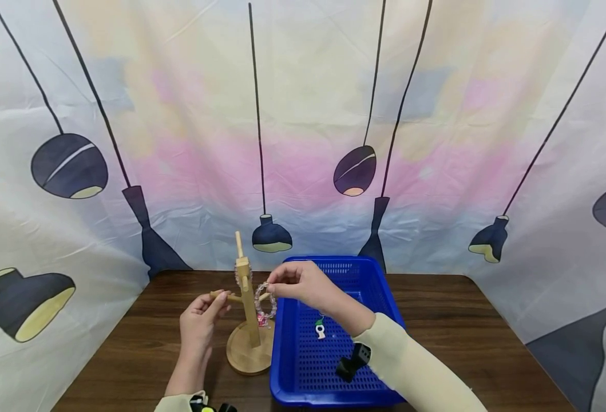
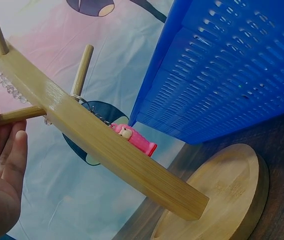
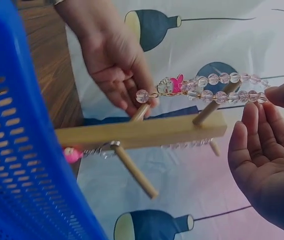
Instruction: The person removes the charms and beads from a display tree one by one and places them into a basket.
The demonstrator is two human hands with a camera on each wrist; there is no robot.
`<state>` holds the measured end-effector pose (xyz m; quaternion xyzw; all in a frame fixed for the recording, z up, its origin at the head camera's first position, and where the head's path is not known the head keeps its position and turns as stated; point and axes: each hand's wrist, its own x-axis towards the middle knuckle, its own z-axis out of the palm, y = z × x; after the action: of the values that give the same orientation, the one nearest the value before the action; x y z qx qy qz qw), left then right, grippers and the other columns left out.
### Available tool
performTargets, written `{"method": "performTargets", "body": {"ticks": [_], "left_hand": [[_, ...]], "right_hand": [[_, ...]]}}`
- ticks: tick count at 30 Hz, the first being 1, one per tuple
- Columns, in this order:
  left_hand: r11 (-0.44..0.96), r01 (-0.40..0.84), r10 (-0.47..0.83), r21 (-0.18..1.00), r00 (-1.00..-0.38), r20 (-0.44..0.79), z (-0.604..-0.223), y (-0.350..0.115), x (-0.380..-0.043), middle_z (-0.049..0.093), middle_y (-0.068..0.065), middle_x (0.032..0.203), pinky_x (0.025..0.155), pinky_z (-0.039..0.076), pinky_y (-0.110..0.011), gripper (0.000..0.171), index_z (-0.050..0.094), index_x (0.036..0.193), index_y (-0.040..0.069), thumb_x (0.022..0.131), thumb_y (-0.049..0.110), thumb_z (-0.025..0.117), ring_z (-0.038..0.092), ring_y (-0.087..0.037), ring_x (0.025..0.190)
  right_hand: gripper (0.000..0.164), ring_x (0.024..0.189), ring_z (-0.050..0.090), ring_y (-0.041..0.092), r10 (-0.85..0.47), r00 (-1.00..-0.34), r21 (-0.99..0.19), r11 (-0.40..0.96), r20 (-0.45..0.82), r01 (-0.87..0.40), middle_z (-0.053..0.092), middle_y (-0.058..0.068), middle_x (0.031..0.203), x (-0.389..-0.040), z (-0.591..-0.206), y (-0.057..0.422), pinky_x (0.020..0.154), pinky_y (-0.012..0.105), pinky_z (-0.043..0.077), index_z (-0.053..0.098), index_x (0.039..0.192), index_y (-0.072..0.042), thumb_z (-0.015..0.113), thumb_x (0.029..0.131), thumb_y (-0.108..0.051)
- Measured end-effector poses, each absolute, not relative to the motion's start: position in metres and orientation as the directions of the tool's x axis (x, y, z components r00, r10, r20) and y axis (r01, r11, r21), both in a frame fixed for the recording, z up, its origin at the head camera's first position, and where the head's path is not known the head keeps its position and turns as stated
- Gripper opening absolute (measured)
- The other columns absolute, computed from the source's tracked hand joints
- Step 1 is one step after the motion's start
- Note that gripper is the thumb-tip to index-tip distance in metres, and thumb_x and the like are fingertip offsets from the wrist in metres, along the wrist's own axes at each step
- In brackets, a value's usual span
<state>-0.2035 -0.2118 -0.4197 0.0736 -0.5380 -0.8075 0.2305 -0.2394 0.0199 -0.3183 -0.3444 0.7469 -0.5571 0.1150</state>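
Pinching the beaded bracelet (image 3: 225, 78) with my right hand (image 1: 303, 283) at the head view's lower centre, probably so its loop hangs free, I grip a peg (image 1: 234, 298) with my left hand (image 1: 197, 317), seemingly steadying the wooden stand (image 1: 252, 320). Lower right of centre, the blue basket (image 1: 277, 366) holds a green-and-white charm (image 1: 320, 330).

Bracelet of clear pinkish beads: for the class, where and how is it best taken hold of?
Probably best at the top of the bracelet of clear pinkish beads, where the right grip pinches it, coming from above and the right. The loop hangs from there with its pink rabbit-shaped charm towards the lower end, and the pale wooden stand is close on the left.
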Motion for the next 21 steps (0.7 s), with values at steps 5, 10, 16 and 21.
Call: {"method": "performTargets", "body": {"ticks": [5,10,16,21], "left_hand": [[-0.316,0.289,-0.455,0.904,-0.882,0.123,-0.42,-0.212,-0.204,0.078,0.01,0.08,0.068,0.063,-0.016,0.013,0.072,0.083,0.006,0.094,-0.001,0.071,0.075,-0.002,0.076],[-0.323,0.29,-0.454,0.901,-0.883,0.121,-0.42,-0.212,-0.204,0.078,0.009,0.08,0.068,0.063,-0.017,0.009,0.072,0.085,0.003,0.093,0.0,0.073,0.075,-0.002,0.075],[-0.31,0.293,-0.449,0.905,-0.884,0.133,-0.421,-0.212,-0.204,0.078,0.009,0.08,0.068,0.063,-0.017,0.02,0.073,0.082,0.01,0.096,-0.003,0.068,0.075,-0.003,0.076],[-0.308,0.303,-0.454,0.902,-0.88,0.141,-0.421,-0.212,-0.204,0.078,0.008,0.081,0.068,0.064,-0.017,0.009,0.072,0.085,0.001,0.094,0.0,0.071,0.075,-0.003,0.076]], "right_hand": [[0.017,0.08,0.061,0.004,-0.637,-0.748,-0.911,0.173,0.187,-0.375,0.073,0.012,0.097,-0.244,-0.322,0.028,0.076,0.018,0.055,0.072,0.107,0.003,0.07,0.096,-0.009],[0.017,0.079,0.061,0.005,-0.647,-0.742,-0.904,0.191,0.177,-0.382,0.072,0.014,0.095,-0.248,-0.329,0.036,0.076,0.019,0.056,0.071,0.106,0.005,0.069,0.097,-0.01],[0.017,0.08,0.062,0.008,-0.647,-0.748,-0.897,0.228,0.15,-0.378,0.073,0.019,0.096,-0.251,-0.34,0.045,0.076,0.021,0.057,0.072,0.106,0.005,0.069,0.097,-0.01],[0.018,0.08,0.063,0.008,-0.66,-0.737,-0.88,0.254,0.145,-0.401,0.073,0.018,0.095,-0.257,-0.348,0.052,0.075,0.019,0.056,0.073,0.105,0.003,0.069,0.097,-0.012]]}}
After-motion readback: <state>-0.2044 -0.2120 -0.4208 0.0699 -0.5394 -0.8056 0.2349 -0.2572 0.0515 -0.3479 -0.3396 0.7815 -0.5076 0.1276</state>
